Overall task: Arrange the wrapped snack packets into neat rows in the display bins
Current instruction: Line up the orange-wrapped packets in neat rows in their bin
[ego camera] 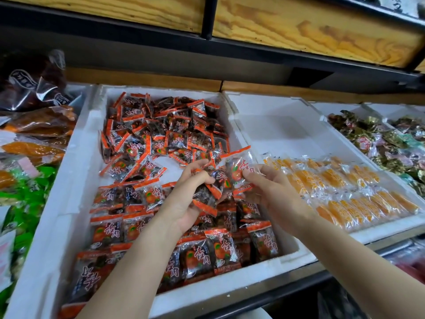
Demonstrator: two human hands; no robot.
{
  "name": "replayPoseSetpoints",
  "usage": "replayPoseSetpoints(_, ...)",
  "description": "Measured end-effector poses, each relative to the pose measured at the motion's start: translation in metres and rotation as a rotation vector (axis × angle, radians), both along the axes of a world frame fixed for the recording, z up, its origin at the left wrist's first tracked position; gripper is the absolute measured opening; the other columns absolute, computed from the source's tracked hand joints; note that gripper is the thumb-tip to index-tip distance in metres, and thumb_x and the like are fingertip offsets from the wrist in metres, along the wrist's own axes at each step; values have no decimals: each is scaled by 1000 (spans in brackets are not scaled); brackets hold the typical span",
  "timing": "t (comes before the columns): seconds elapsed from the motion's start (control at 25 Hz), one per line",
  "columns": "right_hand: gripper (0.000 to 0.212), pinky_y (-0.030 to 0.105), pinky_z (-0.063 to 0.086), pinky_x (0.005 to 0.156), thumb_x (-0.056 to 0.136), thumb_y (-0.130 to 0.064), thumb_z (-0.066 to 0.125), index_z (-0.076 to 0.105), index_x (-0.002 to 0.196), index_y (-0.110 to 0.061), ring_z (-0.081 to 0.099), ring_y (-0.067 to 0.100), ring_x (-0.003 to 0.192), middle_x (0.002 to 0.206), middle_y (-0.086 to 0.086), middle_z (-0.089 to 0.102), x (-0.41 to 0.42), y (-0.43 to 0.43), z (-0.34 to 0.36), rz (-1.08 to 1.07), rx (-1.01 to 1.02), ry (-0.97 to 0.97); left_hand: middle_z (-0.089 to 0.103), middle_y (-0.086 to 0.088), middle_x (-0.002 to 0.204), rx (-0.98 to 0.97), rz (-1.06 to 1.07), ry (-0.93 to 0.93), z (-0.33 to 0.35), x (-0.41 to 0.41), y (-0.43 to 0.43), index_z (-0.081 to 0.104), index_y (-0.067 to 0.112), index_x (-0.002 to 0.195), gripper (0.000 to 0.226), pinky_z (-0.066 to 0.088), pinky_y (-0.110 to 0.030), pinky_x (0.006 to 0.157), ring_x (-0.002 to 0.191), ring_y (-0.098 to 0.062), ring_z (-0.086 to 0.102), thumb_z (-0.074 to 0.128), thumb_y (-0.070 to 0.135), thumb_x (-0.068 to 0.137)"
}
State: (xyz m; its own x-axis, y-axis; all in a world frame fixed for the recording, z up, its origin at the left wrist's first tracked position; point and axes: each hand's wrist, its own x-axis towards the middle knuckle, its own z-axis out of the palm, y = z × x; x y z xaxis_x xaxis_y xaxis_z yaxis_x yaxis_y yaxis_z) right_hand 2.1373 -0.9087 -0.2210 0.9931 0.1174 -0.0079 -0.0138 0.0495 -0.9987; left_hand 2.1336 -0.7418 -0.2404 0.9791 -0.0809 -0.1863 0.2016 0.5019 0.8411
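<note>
A white foam bin (76, 162) holds many orange-and-clear wrapped snack packets. Its far half is a loose heap of packets (165, 132). The near half has packets laid in rows (142, 229). Above the middle of the bin, my left hand (186, 199) grips a bunch of several packets (213, 185), palm turned up. My right hand (264, 183) pinches one packet (239, 166) by its lower edge, holding it upright next to the bunch.
To the right, a second foam bin (287, 125) holds rows of yellow-orange packets (345, 189) in its near part. Further right lie mixed green and pink wrapped sweets (377, 141). Bagged snacks (34, 125) sit on the left. A wooden shelf (299, 26) hangs overhead.
</note>
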Motion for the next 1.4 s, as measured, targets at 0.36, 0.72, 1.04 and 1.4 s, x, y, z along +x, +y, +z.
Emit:
replayPoseSetpoints(0.36, 30, 31, 56, 78, 90, -10, 58, 53, 119, -7, 65, 24, 84, 100, 15, 66, -35, -17, -7, 111, -99, 11, 69, -2, 80, 88, -78, -61, 5, -48, -33, 65, 27, 88, 43, 48, -31, 60, 66, -18, 63, 80, 35, 49)
replayPoseSetpoints(0.72, 27, 24, 56, 72, 95, -24, 51, 63, 98, 0, 64, 18, 77, 85, 10, 67, -66, -27, -15, 87, -163, -15, 69, -11, 84, 182, 78, -54, -2, -81, -48, 65, 33, 80, 35, 47, -33, 58, 65, -26, 60, 65, -2, 79)
replayPoseSetpoints(1.04, 19, 18, 50, 65, 87, -23, 62, 53, 93, -8, 62, 21, 77, 85, 9, 60, -48, -48, -3, 5, -777, -202, 61, -13, 118, 248, 232, -141, -1, -103, -30, 62, 35, 87, 39, 47, -25, 45, 66, -16, 63, 66, -3, 80)
replayPoseSetpoints(1.4, 48, 28, 42, 66, 96, -29, 49, 27, 137, -16, 61, 22, 85, 97, 4, 60, -38, -45, -33, 94, -1425, -124, 62, -2, 115, 268, 272, -162, -9, -111, -15, 62, 41, 89, 43, 54, -32, 61, 91, -16, 66, 68, 0, 79)
